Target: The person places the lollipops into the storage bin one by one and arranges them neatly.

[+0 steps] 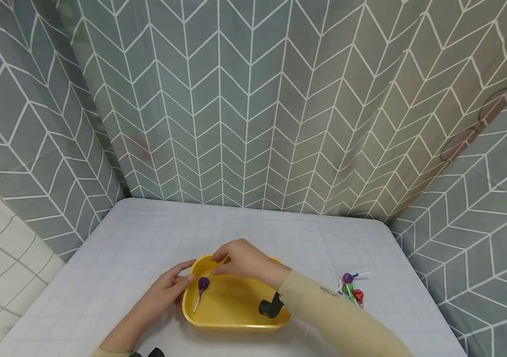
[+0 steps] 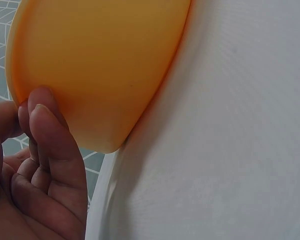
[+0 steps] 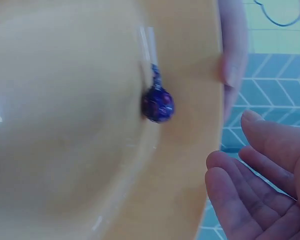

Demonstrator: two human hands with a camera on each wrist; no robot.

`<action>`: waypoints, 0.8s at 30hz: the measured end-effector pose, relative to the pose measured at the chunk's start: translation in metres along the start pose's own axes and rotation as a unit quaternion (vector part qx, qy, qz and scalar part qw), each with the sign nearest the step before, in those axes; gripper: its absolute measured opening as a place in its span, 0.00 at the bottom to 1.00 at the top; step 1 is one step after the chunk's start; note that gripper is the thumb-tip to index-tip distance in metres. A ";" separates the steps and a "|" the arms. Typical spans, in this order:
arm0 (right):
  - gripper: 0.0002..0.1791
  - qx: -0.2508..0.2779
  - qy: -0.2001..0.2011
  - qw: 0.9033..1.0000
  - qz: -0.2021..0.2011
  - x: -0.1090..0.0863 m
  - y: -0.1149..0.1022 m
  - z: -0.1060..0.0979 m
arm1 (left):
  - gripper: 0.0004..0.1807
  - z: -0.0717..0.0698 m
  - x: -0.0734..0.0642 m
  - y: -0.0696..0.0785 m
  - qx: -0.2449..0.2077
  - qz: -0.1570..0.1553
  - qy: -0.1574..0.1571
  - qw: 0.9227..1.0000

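A yellow plastic basin (image 1: 235, 297) stands near the front of the table. My left hand (image 1: 164, 292) holds its left rim, with fingertips against the outer wall (image 2: 115, 65) in the left wrist view. One lollipop in a purple wrapper (image 1: 203, 283) lies inside, close to the left wall, its white stick toward the front. Over the basin's far left part is my right hand (image 1: 242, 260). In the right wrist view the right hand's fingers (image 3: 230, 200) are loosely bent with nothing between them, apart from the lollipop (image 3: 158, 105).
To the right of the basin, a small pile of several wrapped lollipops (image 1: 351, 290), purple, green and red, lies on the white tablecloth (image 1: 146, 233). Grey patterned curtains (image 1: 244, 109) enclose the table at the back and sides.
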State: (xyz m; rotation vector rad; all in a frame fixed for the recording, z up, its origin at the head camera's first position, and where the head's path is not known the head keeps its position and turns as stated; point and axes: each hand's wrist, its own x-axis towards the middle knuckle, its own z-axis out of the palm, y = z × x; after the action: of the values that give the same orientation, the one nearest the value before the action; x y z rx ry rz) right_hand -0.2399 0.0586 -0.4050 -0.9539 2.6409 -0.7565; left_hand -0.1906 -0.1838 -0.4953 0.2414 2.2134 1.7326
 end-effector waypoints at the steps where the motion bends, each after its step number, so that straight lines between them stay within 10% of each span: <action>1: 0.19 0.013 -0.001 1.000 0.003 -0.002 0.000 -0.003 | 0.32 0.000 0.000 0.000 0.000 0.001 -0.001 1.000; 24: 0.16 0.093 0.072 0.992 0.034 -0.050 0.036 -0.047 | 0.32 0.000 0.000 -0.004 -0.008 -0.002 -0.001 1.000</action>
State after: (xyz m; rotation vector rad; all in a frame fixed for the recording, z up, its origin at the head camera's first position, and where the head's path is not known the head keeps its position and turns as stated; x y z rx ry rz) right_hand -0.2385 0.1327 -0.3832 -0.7829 2.6482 -1.0698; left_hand -0.1903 -0.1850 -0.4987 0.2364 2.1955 1.7469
